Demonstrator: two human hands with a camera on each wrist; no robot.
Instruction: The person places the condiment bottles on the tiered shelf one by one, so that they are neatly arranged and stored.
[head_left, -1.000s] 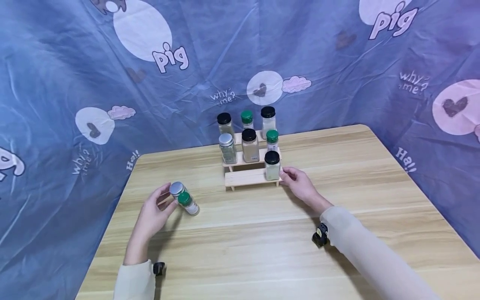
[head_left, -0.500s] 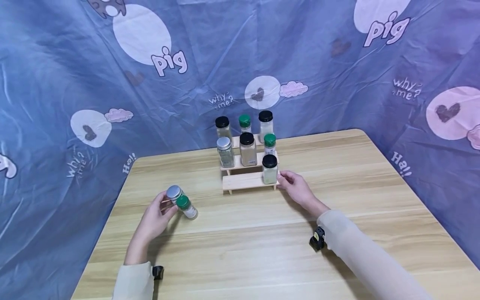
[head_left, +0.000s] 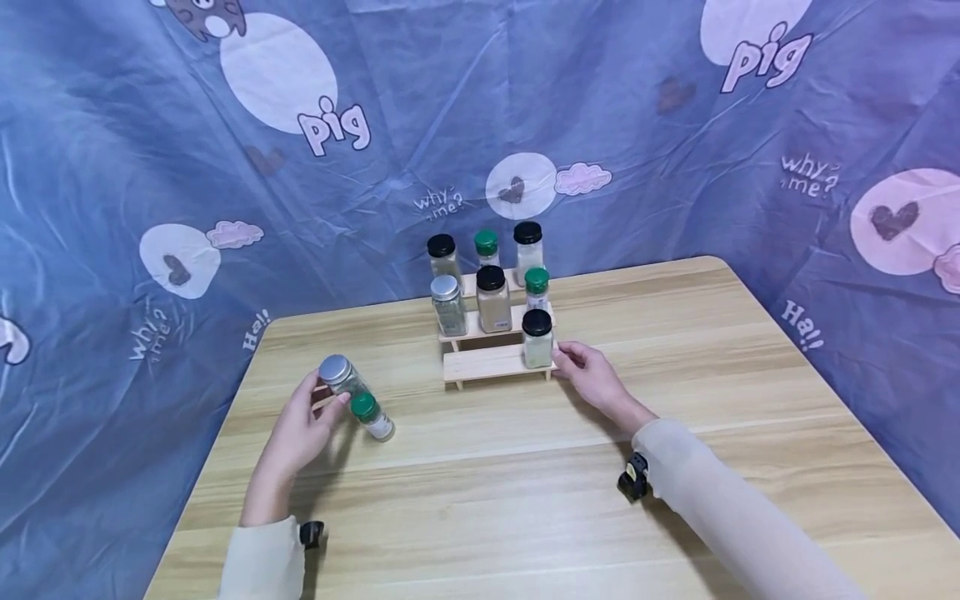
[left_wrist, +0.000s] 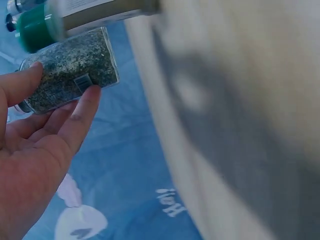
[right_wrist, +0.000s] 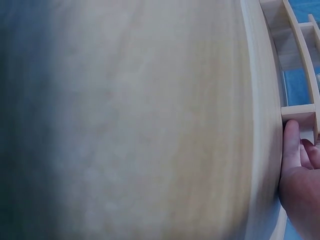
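Note:
My left hand (head_left: 296,433) holds a spice jar (head_left: 350,383) with a silver lid, tilted, between thumb and fingers. In the left wrist view this jar (left_wrist: 75,67) is clear glass filled with dried green herbs. Just beside it a smaller green-capped spice jar (head_left: 377,423) stands on the table. At the right end of a three-step wooden spice rack (head_left: 483,362), my right hand (head_left: 596,382) grips the lowest step. The right wrist view has its index fingertip against the rack's underside piece (right_wrist: 299,111). A black-lidded jar (head_left: 537,346) stands on that step, close to the right fingers.
On the middle step stand a silver-lidded jar (head_left: 449,312), a black-lidded jar (head_left: 494,307) and a green-capped jar (head_left: 536,287). Three more jars, among them a green-capped one (head_left: 487,246), line the top step. A blue printed cloth (head_left: 405,108) hangs behind the wooden table (head_left: 480,500).
My left hand has drawn the silver-lidded jar slightly left and away from the green-capped jar, tilting it more. My right hand stays at the rack's end. The head view has shifted slightly.

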